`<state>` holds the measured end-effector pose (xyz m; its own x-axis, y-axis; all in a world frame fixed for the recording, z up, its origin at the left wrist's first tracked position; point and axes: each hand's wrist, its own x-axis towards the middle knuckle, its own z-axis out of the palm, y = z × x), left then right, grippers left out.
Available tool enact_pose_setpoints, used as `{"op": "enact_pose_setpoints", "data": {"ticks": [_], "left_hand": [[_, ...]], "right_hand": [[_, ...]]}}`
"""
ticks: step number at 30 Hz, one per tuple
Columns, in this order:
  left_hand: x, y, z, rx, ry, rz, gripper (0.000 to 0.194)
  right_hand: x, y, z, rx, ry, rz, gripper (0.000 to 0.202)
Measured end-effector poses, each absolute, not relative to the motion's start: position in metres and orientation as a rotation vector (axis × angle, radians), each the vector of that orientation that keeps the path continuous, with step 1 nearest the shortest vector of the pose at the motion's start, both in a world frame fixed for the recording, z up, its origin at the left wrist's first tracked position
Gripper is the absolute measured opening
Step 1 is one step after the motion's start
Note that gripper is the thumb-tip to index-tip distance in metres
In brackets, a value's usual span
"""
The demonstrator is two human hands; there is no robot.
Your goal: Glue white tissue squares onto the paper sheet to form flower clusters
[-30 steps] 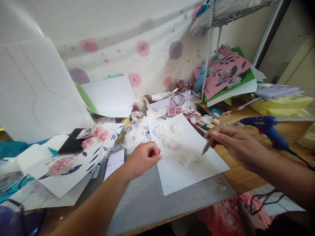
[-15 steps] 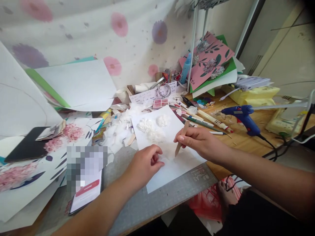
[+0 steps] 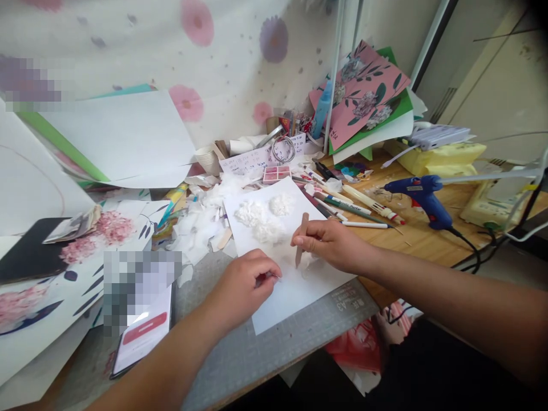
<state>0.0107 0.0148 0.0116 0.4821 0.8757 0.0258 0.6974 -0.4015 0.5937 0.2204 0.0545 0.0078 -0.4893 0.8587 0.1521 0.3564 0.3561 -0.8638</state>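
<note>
In the head view, the right hand (image 3: 321, 242) grips a flat, pointed wooden stick (image 3: 298, 257), its tip aimed down at a white rectangular paper sheet (image 3: 280, 311). The sheet lies partly on a grey gridded cutting mat (image 3: 226, 362) by the front edge of the tabletop (image 3: 428, 242), with ruffled white clusters (image 3: 269, 230) toward its far edge. The left hand (image 3: 246, 285) curls over the sheet's left edge; whether it pinches anything is hard to tell.
</note>
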Motion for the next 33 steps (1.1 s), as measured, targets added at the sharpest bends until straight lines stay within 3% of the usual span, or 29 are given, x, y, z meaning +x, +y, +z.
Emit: {"op": "enact_pose_setpoints", "data": {"ticks": [6,17,29,33], "left_hand": [[0.023,0.017,0.001,2.223,1.503,0.622,0.006],[0.033,0.006,0.000,2.364,1.391,0.564,0.012],[0.033,0.012,-0.006,2.271,1.721,0.770,0.012],[0.037,0.010,-0.005,2.376,1.692,0.667,0.015]], "right_hand": [[0.221,0.054,0.014,-1.090,-2.025,1.073,0.025],[0.222,0.054,0.013,-1.094,-2.013,1.059,0.024],[0.222,0.054,0.016,-1.118,-2.022,1.033,0.023],[0.222,0.055,0.016,-1.124,-2.029,1.010,0.022]]}}
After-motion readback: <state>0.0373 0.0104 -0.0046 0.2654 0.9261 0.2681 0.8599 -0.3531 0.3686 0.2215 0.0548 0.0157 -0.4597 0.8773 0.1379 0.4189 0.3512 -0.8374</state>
